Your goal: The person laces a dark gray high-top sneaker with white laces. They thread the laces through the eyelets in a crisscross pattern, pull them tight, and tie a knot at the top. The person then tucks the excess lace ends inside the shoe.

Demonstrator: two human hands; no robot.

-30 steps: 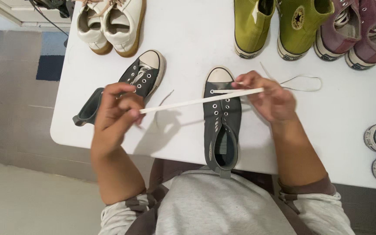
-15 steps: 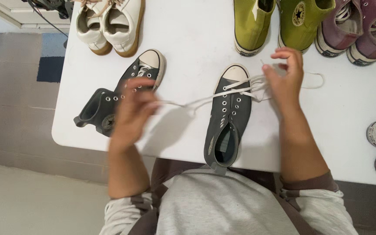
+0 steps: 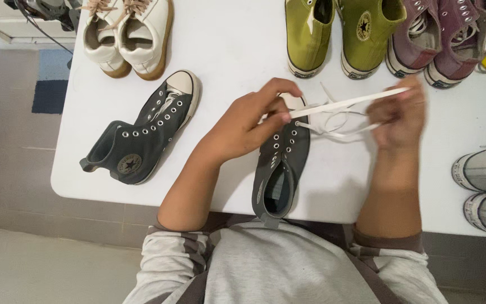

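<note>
while pinching white lace (image 3: 344, 103) taut between left hand (image 3: 248, 126) and right hand (image 3: 397, 115), over grey shoe (image 3: 282, 163) on table (image 3: 226, 62): risks slipping out of eyelet if overpulled.

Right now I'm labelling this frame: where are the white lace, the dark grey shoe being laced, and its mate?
white lace (image 3: 344, 103), head view, taut middle.
shoe being laced (image 3: 285, 157), head view, eyelet row.
mate (image 3: 142, 138), head view, side panel.

left hand (image 3: 248, 126) pinches white lace (image 3: 344, 104) | right hand (image 3: 397, 115) pulls it | over grey sneaker (image 3: 282, 169)
</note>
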